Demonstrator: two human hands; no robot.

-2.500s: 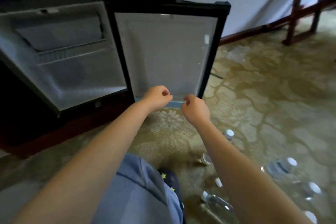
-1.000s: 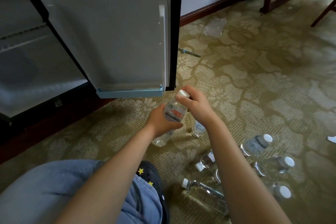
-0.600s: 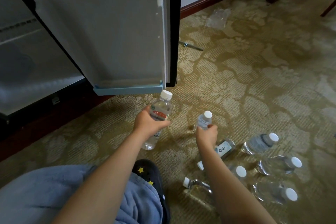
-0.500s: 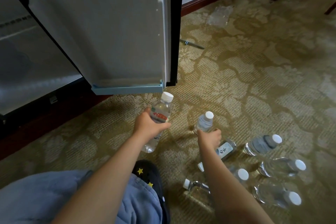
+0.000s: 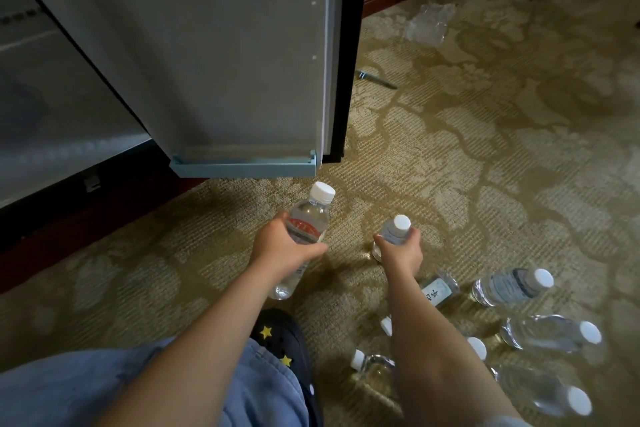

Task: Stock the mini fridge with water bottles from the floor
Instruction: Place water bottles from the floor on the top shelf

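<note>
The left hand (image 5: 282, 248) wraps a red-labelled water bottle (image 5: 303, 229), cap toward 1 o'clock; the right hand (image 5: 401, 251) grips an upright bottle (image 5: 394, 230) on the carpet (image 5: 485, 166). At 12 o'clock hangs the open fridge door (image 5: 225, 45). More bottles (image 5: 512, 286) lie at 4 o'clock, some hidden behind the right forearm.

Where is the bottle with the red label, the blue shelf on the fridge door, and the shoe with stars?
Red-labelled clear water bottle (image 5: 306, 227), head view, label.
Light blue door shelf (image 5: 242, 169), head view, front rail.
Black star-decorated shoe (image 5: 277, 329), head view, toe.
</note>
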